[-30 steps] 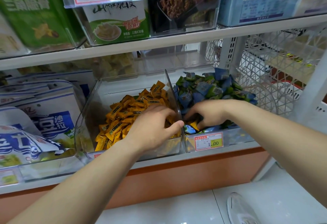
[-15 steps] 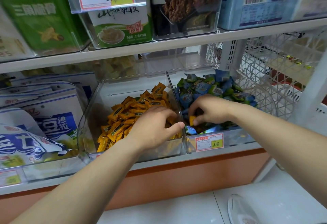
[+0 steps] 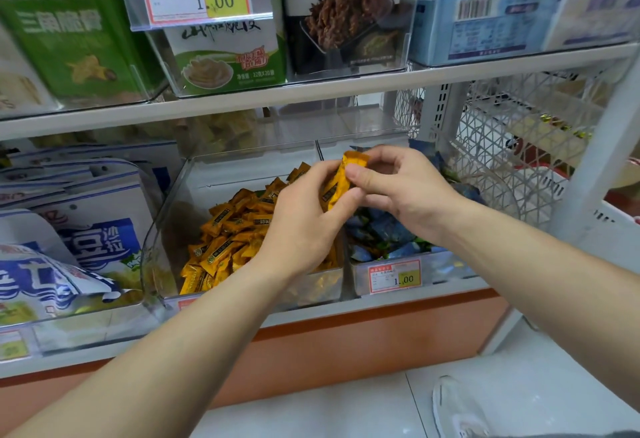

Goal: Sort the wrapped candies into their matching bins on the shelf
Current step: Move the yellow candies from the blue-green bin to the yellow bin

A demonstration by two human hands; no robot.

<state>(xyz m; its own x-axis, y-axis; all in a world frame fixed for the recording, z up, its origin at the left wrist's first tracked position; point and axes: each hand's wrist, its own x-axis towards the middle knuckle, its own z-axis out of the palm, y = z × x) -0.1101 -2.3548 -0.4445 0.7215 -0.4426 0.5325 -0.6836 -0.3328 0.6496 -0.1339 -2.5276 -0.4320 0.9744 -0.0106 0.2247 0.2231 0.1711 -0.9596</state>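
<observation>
Head view: just above the middle of the frame, both hands meet around one orange foil-wrapped candy (image 3: 338, 184), which stands nearly upright with its top end tipped a little to the right. The left hand (image 3: 304, 221) comes up from the lower left; its fingers curl round the lower part of the wrapper, with the thumb pressed against the candy's right edge. The right hand (image 3: 401, 191) reaches in from the right and pinches the candy's upper part between thumb and curled fingers. The candy is held in the air above the divide between two clear plastic bins on the lower shelf.

Below and to the left of the hands, the left clear bin (image 3: 162, 236) holds a heap of matching orange wrapped candies (image 3: 232, 233). The right clear bin (image 3: 440, 269), partly hidden by the right wrist, holds blue and green wrapped candies (image 3: 384, 229) and carries a red-bordered price label (image 3: 394, 276) on its front wall.

At the far left lie blue-and-white snack bags (image 3: 90, 243). A white mesh basket (image 3: 502, 160) sits at the right, and a white shoe (image 3: 457, 410) shows on the floor at the lower right
</observation>
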